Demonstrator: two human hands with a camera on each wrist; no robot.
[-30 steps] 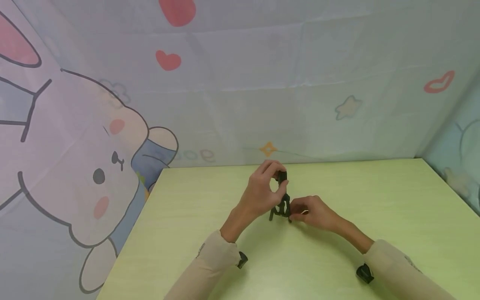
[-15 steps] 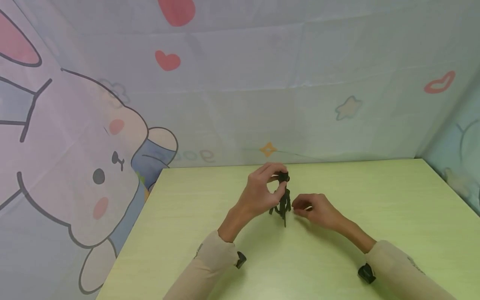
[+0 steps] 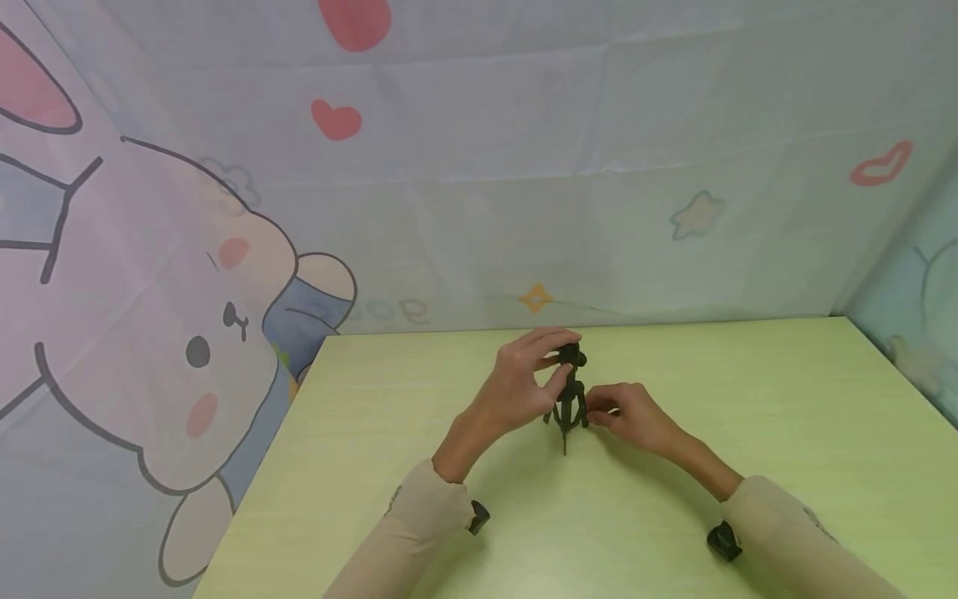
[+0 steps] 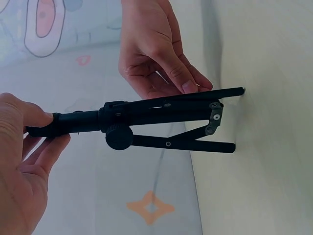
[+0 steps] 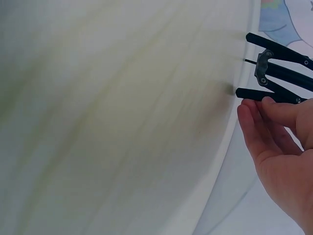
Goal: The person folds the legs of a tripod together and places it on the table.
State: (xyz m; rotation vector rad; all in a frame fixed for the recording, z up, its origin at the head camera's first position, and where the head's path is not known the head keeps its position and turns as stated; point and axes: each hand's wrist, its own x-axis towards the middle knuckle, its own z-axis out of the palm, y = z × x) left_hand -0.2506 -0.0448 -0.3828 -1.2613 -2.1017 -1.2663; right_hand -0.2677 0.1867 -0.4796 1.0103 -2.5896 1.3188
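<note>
A small black tripod (image 3: 566, 406) stands upright, its legs only slightly spread. In the left wrist view its knob (image 4: 119, 137) and hinged leg braces show side-on. My left hand (image 3: 515, 383) pinches the top of the tripod between thumb and fingers. Lower down, my right hand (image 3: 631, 416) is at the leg on the right side. The right wrist view has that hand's thumb and fingertips pinching the leg (image 5: 255, 94) near its foot. Whether every foot touches the table cannot be told.
The pale yellow-green table (image 3: 389, 399) lies beneath both hands. Behind it hangs a light cloth backdrop (image 3: 479, 225) with hearts, stars and a rabbit print. Black wrist devices (image 3: 723, 541) sit at both sleeves.
The tripod has turned about its upright axis and shifted slightly right, with the left hand on top. The right hand came away from one leg, then took hold of a leg again.
</note>
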